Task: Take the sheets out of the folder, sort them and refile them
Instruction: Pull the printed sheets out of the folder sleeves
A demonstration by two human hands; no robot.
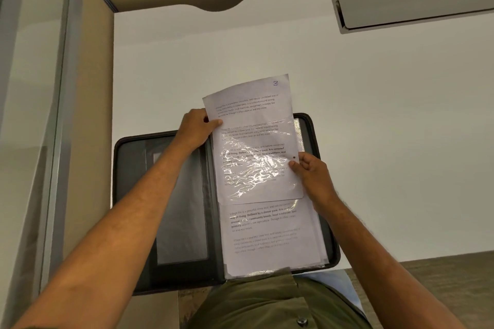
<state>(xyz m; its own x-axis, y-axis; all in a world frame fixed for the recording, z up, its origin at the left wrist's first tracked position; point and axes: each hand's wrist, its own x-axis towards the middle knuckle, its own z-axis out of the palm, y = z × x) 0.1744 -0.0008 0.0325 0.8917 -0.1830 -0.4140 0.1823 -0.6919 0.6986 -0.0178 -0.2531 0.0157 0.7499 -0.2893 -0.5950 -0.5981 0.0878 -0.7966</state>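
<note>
Hands worked near the table's front edge: left hand (197,128) pinched the sheet (248,104), right hand (311,171) held its sleeve (262,168). Next, probably pull the sheet free.

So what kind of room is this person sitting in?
Probably an office or meeting room. There is a plain white desk with a metal cable hatch set into it, a glass partition beside it, and a black zip folder of printed sheets lying open.
</note>
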